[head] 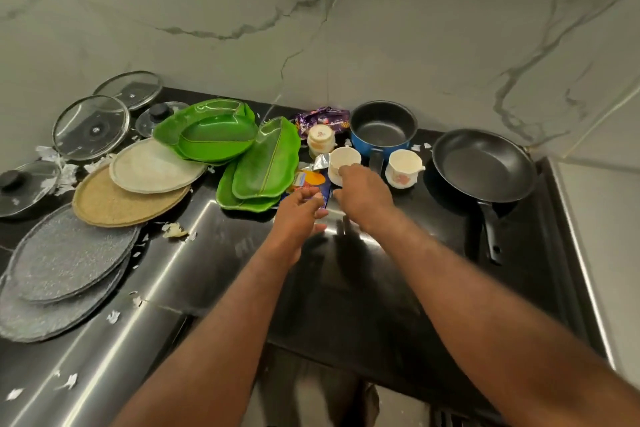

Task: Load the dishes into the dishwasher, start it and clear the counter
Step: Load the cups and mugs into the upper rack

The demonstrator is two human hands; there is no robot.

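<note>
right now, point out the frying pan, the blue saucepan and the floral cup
frying pan [483, 166]: head view, on its dark inner base
blue saucepan [382, 135]: head view, on its dark inner base
floral cup [402, 166]: head view, just inside its rim

Bright green leaf-shaped plates [216, 135] with a thin vein pattern. Grey speckled round plates [69, 253]; one tan plate [117, 204], one cream plate [152, 166]. Blue saucepan [363, 146], black inside. Black frying pan [483, 165]. White cups [403, 170] with pink flower print. Glossy black counter [363, 288]. Pale marble wall [433, 45] with grey veins.
</note>
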